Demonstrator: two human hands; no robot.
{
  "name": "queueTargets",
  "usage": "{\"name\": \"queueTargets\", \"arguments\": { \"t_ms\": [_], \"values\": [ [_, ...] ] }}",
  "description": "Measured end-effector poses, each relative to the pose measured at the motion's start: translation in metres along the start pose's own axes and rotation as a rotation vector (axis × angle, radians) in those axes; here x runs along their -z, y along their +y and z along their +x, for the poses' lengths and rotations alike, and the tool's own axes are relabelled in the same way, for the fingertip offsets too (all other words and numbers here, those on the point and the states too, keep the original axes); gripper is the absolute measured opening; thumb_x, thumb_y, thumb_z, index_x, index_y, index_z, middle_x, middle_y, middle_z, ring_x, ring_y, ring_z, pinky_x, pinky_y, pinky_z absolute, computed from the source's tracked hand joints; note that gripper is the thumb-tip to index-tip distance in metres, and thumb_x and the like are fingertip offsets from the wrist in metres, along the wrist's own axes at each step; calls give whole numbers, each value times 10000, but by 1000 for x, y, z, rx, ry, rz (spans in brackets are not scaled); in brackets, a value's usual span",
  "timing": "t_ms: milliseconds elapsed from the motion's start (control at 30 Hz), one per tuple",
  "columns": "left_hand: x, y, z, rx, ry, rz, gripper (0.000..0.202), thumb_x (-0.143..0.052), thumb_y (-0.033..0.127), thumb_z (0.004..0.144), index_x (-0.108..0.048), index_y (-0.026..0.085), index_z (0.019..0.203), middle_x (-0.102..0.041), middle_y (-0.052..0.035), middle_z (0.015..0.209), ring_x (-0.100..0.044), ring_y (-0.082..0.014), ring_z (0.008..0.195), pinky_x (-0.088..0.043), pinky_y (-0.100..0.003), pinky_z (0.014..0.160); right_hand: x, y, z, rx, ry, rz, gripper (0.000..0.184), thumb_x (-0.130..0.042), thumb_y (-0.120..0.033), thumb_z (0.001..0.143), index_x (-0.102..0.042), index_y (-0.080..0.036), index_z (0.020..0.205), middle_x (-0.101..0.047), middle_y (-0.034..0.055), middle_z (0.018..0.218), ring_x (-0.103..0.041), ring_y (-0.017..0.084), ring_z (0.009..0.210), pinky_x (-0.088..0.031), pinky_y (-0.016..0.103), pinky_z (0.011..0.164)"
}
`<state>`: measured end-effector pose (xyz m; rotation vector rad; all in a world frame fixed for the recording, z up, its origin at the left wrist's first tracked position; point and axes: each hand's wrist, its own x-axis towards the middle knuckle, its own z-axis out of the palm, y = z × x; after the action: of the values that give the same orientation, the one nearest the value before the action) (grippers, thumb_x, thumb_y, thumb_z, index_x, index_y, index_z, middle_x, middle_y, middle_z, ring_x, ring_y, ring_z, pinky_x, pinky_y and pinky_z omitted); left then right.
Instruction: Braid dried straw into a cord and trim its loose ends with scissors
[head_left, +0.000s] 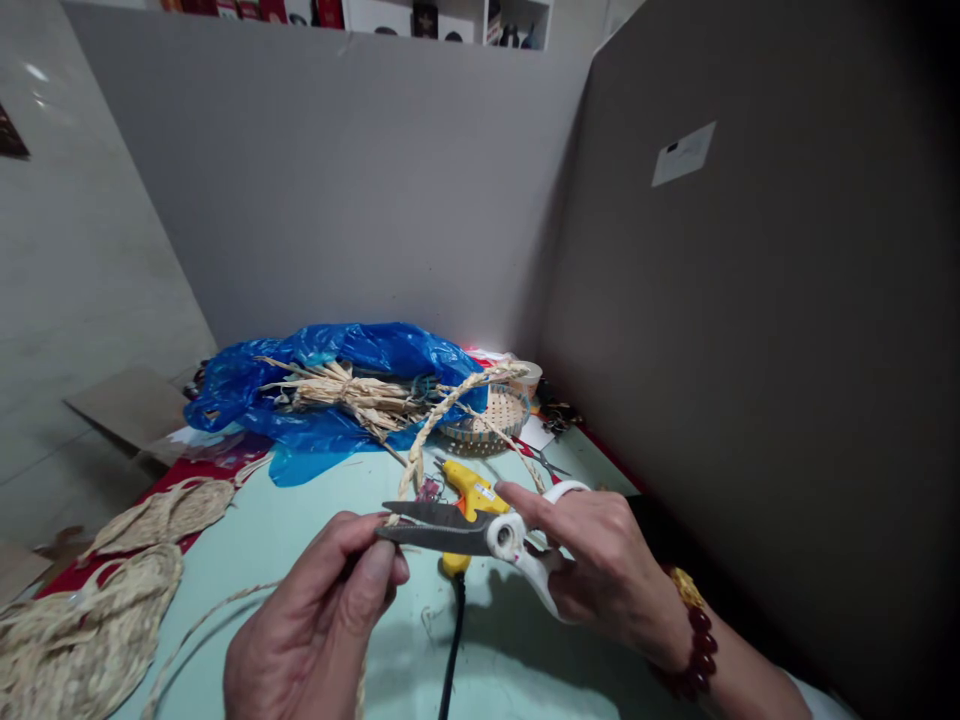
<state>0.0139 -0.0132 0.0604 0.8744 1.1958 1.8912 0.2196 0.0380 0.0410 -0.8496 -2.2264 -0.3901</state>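
My right hand [600, 545] grips the white handles of a pair of scissors [442, 528], its index finger stretched along the side. The dark blades are slightly parted and point left, their tips at the fingers of my left hand [322, 610]. Pinched in that hand is the end of a braided straw cord [431, 425]. From the blades the braid rises and arches right over the table. Whether the blades touch the cord is hard to see. Behind the scissors lies a yellow glue gun [469, 487], partly covered by them.
Woven straw pieces [97, 610] lie on the left of the table [300, 530]. At the back, a blue plastic bag [240, 385] holds a bundle of dried straw [352, 395]. Beside it stand a round woven basket [476, 437] and red-handled scissors [544, 458]. Grey panels [375, 180] enclose the back and right.
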Motion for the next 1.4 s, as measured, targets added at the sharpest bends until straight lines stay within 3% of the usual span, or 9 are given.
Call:
{"name": "queueTargets", "arguments": {
  "t_ms": [200,333,500,700,867,967,1067,1167,1400],
  "values": [
    [2,0,3,-189,-29,184,54,-758,283,691,-783,275,739,-709,8,765,-639,-149,661,-539,-198,611,-3,0,-4,-3,-34,-12,565,-460,-114,706,-500,-172,1266,-468,-56,565,-397,136,479,-248,290,500],
    [1,2,6,-345,-26,327,86,-720,259,714,-769,329,704,-721,49,754,-649,-144,707,-517,-184,688,-2,-2,-5,3,-5,-66,668,-404,-46,629,-469,-157,1284,-468,-64,553,-366,132,466,-255,281,499],
    [2,1,7,-337,22,311,142,-735,235,687,-764,371,716,-727,104,759,-646,-107,642,-521,-150,665,-2,-2,-8,10,17,-113,661,-399,-28,662,-451,-150,1310,-488,-60,558,-386,126,467,-292,267,510],
    [2,0,7,-281,45,281,88,-772,266,658,-769,320,727,-731,78,764,-643,-118,628,-529,-176,646,-1,-2,-8,-22,30,-128,572,-419,-29,780,-445,-141,1340,-585,-22,596,-504,134,503,-352,262,526],
    [8,-2,15,-219,-27,303,99,-762,327,703,-773,318,801,-740,74,853,-645,-106,729,-486,-134,719,-11,-15,-3,-181,64,144,560,-428,-1,706,-560,-190,1216,-649,-25,657,-511,104,492,-365,219,501],
    [11,-3,17,-214,-63,320,118,-764,331,710,-772,317,827,-748,72,893,-643,-107,774,-465,-124,758,-15,-24,3,-340,-21,397,363,-489,-64,780,-635,-202,1083,-624,-20,669,-494,97,512,-373,207,503],
    [8,-3,13,-214,-64,300,106,-763,342,702,-775,320,805,-746,70,892,-635,-109,795,-458,-121,772,-12,-25,9,-568,5,661,195,-602,-197,823,-648,-187,1013,-584,-17,701,-479,92,525,-393,199,485],
    [4,-2,9,-175,-86,259,86,-765,341,700,-777,310,778,-738,60,873,-630,-102,771,-463,-112,733,-6,-19,13,-722,77,801,283,-719,-294,770,-633,-175,1012,-551,-27,692,-498,98,525,-438,206,485],
    [11,-8,20,32,-191,96,203,-797,380,672,-782,237,816,-709,16,782,-599,-118,697,-478,-141,644,-11,-19,11,-815,25,1057,386,-771,-327,741,-571,-195,1044,-600,-44,617,-545,98,491,-464,195,469]
  ]
}}
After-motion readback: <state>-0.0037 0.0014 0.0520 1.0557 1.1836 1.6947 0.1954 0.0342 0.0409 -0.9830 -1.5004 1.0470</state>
